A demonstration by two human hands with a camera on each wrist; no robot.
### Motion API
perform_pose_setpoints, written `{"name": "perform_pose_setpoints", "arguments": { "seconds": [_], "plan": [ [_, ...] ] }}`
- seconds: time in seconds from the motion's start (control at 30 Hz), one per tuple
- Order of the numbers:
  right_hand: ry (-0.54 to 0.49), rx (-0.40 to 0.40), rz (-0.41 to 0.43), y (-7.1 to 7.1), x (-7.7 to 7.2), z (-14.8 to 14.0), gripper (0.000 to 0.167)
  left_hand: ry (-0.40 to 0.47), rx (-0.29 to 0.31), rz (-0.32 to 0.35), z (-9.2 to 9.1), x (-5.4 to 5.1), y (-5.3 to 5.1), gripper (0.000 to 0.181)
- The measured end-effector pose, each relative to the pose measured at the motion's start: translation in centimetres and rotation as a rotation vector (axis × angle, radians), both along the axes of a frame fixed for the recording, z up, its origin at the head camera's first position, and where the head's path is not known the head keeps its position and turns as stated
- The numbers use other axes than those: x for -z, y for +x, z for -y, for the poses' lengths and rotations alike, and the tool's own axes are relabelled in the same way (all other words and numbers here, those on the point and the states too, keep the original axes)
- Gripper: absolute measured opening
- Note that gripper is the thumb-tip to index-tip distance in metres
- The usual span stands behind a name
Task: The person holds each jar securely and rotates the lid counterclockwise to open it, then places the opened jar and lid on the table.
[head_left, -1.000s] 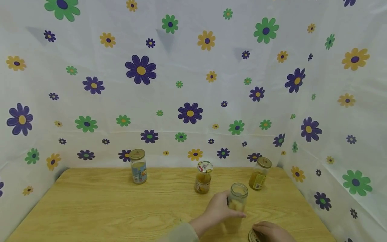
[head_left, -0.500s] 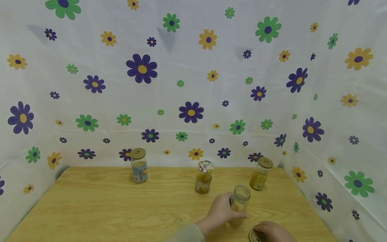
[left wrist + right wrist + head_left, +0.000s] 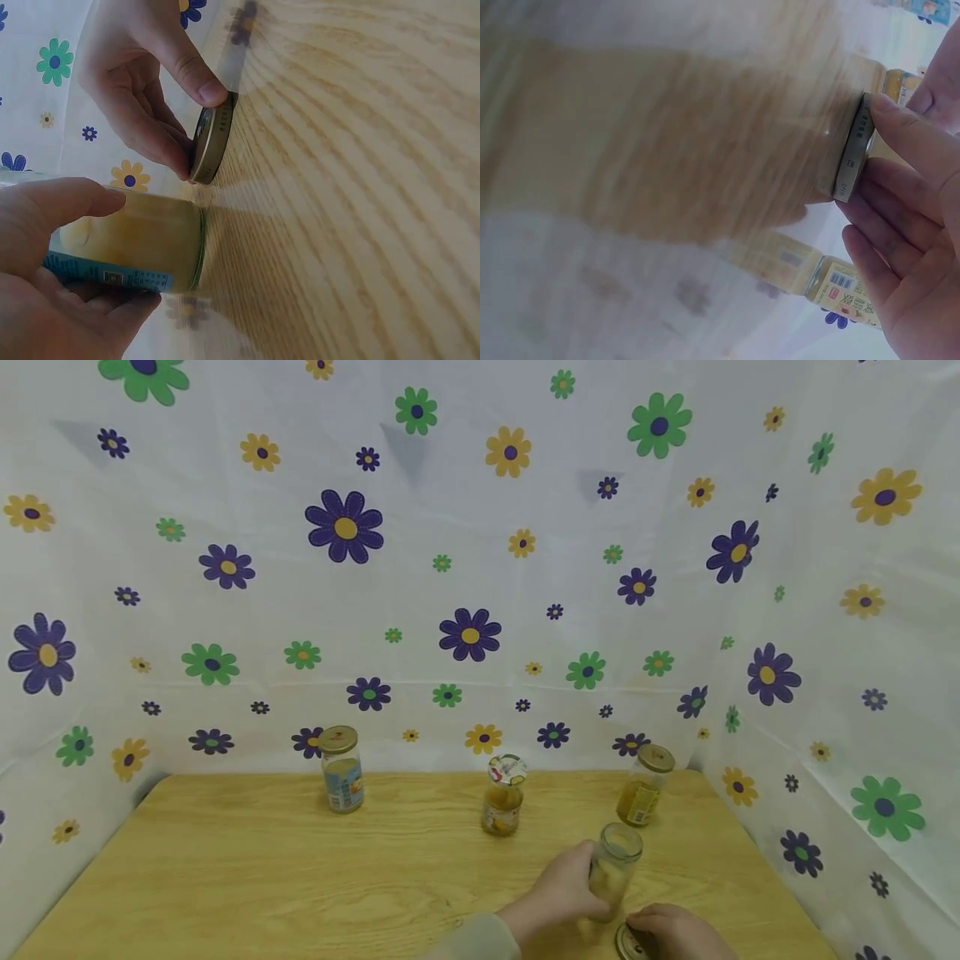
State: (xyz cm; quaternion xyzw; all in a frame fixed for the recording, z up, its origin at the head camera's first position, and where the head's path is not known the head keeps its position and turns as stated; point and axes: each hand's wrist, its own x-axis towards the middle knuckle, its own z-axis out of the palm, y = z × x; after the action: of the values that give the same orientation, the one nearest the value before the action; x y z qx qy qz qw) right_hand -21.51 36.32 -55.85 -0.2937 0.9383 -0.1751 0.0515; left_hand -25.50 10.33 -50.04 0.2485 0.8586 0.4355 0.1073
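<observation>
My left hand (image 3: 566, 887) grips a lidless glass jar (image 3: 613, 875) around its side, thumb across the front. The jar leans slightly to the right; pale yellowish pieces and a blue label (image 3: 112, 274) show in the left wrist view. Whether its base touches the table, I cannot tell. Close by on the right, my right hand (image 3: 681, 933) pinches a gold metal lid (image 3: 213, 142) by its rim between thumb and fingers. That lid lies flat at the wooden tabletop, just in front of the jar. Part of the lid is hidden under the hand.
Three lidded jars stand farther back on the wooden table (image 3: 262, 860): a blue-labelled jar (image 3: 343, 777) at left, a jar with a patterned lid (image 3: 502, 802) in the middle, a yellow-labelled jar (image 3: 643, 789) at right. A flowered cloth (image 3: 420, 602) encloses the table's back and sides.
My left hand has carried the lidless jar right and slightly nearer the lid, and the jar now leans a little. My right hand and the lid have barely moved.
</observation>
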Motion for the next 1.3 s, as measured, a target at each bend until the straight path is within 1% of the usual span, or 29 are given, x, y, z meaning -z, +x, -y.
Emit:
{"name": "perform_pose_setpoints", "arguments": {
  "seconds": [0.03,0.1,0.13,0.17,0.2,0.23,0.27,0.3,0.33,0.37,0.43,0.47,0.53,0.57,0.6,0.67,0.7,0.8,0.9,0.97,1.03,1.2,1.27,1.3],
  "plan": [
    [-0.001,0.002,-0.002,0.3,-0.9,0.5,0.051,0.019,0.001,-0.004,-0.1,0.4,-0.2,0.058],
    [0.001,0.011,0.004,1.0,-3.2,1.9,0.044,0.033,0.003,0.012,-0.1,0.1,-0.3,0.052],
    [0.008,0.016,0.01,1.3,-4.4,2.7,0.041,0.046,0.002,0.017,-0.1,0.3,-0.6,0.052],
    [0.016,0.02,0.019,1.7,-5.5,3.3,0.039,0.046,0.003,0.03,0.0,-0.2,-0.5,0.05],
    [0.028,0.03,0.039,1.9,-6.4,3.9,0.037,0.046,0.003,0.039,0.0,-0.5,-0.5,0.05],
    [0.032,0.041,0.054,1.9,-6.8,4.1,0.037,0.036,0.0,0.04,-0.1,-0.2,-0.9,0.049],
    [0.027,0.034,0.055,1.8,-6.7,4.0,0.038,0.024,0.0,0.048,-0.1,-0.6,-0.8,0.049],
    [0.021,0.037,0.064,1.6,-6.3,3.8,0.039,0.017,-0.003,0.045,-0.2,-0.7,-0.8,0.051],
    [0.017,0.042,0.071,1.3,-5.6,3.4,0.039,0.009,-0.007,0.04,-0.3,-0.7,-0.9,0.053],
    [0.009,0.045,0.077,0.9,-4.9,3.0,0.04,-0.002,-0.01,0.044,-0.3,-1.4,-0.7,0.054],
    [-0.004,0.05,0.085,0.4,-3.6,2.3,0.042,-0.011,-0.023,0.034,-0.6,-1.3,-0.9,0.055],
    [-0.007,0.047,0.081,0.3,-3.3,2.1,0.042,-0.005,-0.029,0.04,-0.6,-1.8,-0.7,0.057],
    [-0.005,0.029,0.063,0.2,-3.2,2.0,0.042,-0.003,-0.046,0.042,-0.8,-1.9,-0.8,0.057],
    [-0.006,0.017,0.057,0.3,-3.3,2.1,0.041,-0.002,-0.054,0.042,-1.0,-1.9,-0.8,0.057],
    [-0.007,0.002,0.038,0.4,-3.5,2.1,0.041,0.002,-0.063,0.041,-1.1,-2.2,-0.7,0.058],
    [0.0,-0.016,0.021,0.4,-3.5,2.1,0.041,-0.01,-0.068,0.031,-1.3,-2.4,-0.7,0.058],
    [0.001,-0.008,0.03,0.3,-3.4,2.1,0.043,-0.026,-0.069,0.025,-1.3,-2.6,-0.8,0.058],
    [0.013,0.024,0.056,-0.1,-2.2,1.5,0.052,-0.039,-0.06,0.011,-1.4,-2.7,-0.8,0.058],
    [0.029,0.05,0.097,-0.7,-0.8,0.6,0.062,-0.026,-0.059,0.024,-1.5,-2.6,-0.7,0.059],
    [0.033,0.046,0.106,-1.1,-0.1,0.1,0.065,-0.013,-0.061,0.023,-1.7,-2.3,-0.9,0.06],
    [0.025,0.039,0.115,-1.3,0.4,-0.3,0.065,-0.009,-0.063,0.028,-1.9,-1.5,-1.3,0.062],
    [0.036,0.022,0.13,-1.7,0.8,-0.6,0.066,-0.023,-0.082,0.021,-3.0,1.9,-3.0,0.064],
    [0.049,0.015,0.131,-1.7,0.7,-0.5,0.065,-0.019,-0.085,0.022,-3.1,2.5,-3.3,0.065],
    [0.051,0.013,0.131,-1.6,0.7,-0.5,0.065,-0.012,-0.082,0.027,-3.1,2.2,-3.2,0.066]
  ]
}}
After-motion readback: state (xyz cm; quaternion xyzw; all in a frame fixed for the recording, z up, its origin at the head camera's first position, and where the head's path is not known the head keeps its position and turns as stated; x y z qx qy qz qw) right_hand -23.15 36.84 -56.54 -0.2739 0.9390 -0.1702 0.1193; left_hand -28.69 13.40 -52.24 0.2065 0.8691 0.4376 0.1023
